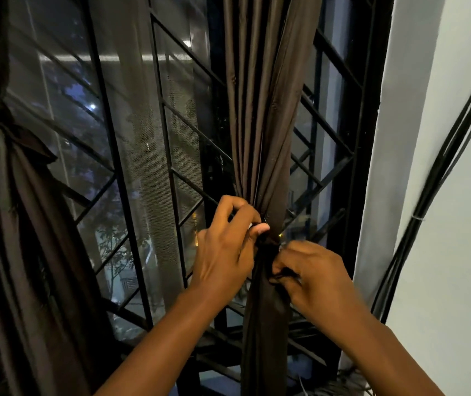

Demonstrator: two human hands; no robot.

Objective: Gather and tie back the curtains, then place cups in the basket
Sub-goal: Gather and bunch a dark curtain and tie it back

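Both the left hand [228, 247] and the right hand [311, 272] pinch the dark tie [268, 244] cinched around the gathered right curtain [265, 138] by the window; a slack knot could slip, spilling the folds loose.

Legible text: none.
Labels, brands: none readable on any surface.
Numbers, signs: none readable.

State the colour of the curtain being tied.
Dark brown curtain, seen in the head view.
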